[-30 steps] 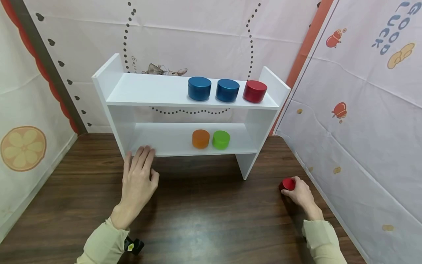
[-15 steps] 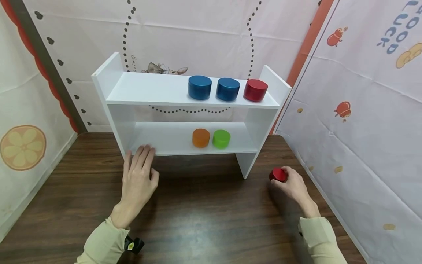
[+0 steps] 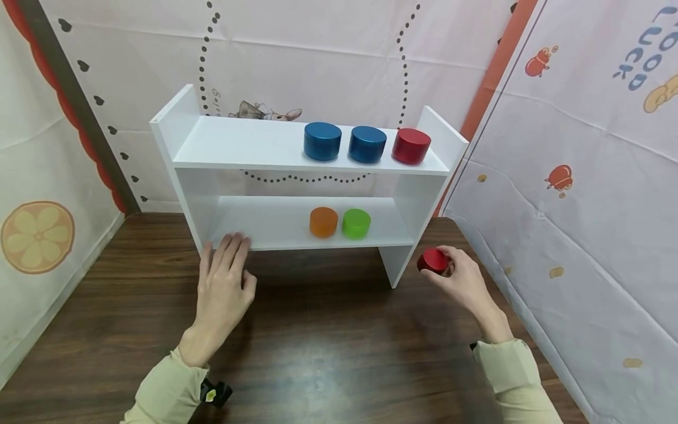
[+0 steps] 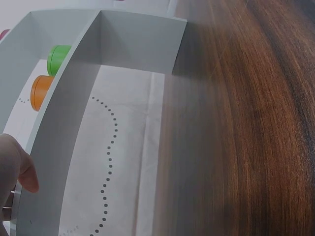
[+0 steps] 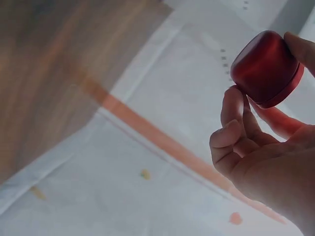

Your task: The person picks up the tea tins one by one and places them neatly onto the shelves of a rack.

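Observation:
My right hand [image 3: 465, 282] pinches a small round red tin [image 3: 433, 260] between thumb and fingers, in front of the shelf's right end. The right wrist view shows the red tin [image 5: 268, 69] lifted, its lid rim tilted. My left hand [image 3: 225, 291] lies with straight fingers on the front edge of the lower board of a white two-tier shelf [image 3: 243, 144]. On the upper board stand two blue tins [image 3: 322, 141] and another red tin [image 3: 411, 146] at the right. An orange tin [image 3: 323, 222] and a green tin [image 3: 356, 224] stand on the lower board.
The shelf stands on a dark wooden table [image 3: 318, 341]. Printed white cloth [image 3: 312, 65] hangs behind it, and more cloth [image 3: 593, 235] borders the right side. Part of a black strap device [image 3: 214, 393] shows at the left wrist.
My right hand has carried the red tin up off the table, leftward and farther forward toward the shelf's right end. The left hand has stayed in place on the lower board.

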Available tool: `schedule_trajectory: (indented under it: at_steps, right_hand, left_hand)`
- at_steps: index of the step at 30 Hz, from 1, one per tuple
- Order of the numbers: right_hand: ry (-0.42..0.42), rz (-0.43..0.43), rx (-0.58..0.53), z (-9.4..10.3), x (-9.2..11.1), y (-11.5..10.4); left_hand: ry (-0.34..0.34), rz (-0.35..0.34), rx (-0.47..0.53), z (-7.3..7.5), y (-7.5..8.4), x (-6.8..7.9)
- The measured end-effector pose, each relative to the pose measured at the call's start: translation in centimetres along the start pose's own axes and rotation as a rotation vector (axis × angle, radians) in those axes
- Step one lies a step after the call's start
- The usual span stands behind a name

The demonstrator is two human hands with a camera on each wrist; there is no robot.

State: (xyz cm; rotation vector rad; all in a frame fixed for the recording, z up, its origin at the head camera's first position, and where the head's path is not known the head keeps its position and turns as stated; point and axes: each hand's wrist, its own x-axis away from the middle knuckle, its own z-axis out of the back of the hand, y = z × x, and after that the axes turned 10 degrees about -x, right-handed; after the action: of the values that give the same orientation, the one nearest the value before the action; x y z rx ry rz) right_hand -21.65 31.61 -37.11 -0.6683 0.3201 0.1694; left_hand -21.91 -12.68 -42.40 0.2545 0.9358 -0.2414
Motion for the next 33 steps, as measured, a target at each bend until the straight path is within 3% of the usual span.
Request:
schedule_trajectory:
  at_steps: [8,16,24,27,33]
  right_hand:
    - [0.013,0.108,-0.033,0.5,-1.1,-3.8]
    - [-0.026,0.147,-0.075,0.6,-2.4,-6.6]
    - [-0.003,0.185,-0.002,-0.3,-4.0,-8.7]
    - [0.014,0.172,0.024,-0.9,-4.7,-9.2]
    - [-0.001,0.063,0.058,-2.2,-5.8,-9.4]
  left_hand:
    - [-0.002,-0.005,-0.005,0.1,0.0,-0.1]
    - [-0.011,-0.004,-0.007,0.2,0.0,0.0]
    - [-0.014,-0.003,-0.004,0.2,0.0,0.0]
    - [-0.009,-0.003,-0.005,0.3,0.0,0.0]
    - [-0.015,-0.002,-0.005,0.3,0.1,0.0]
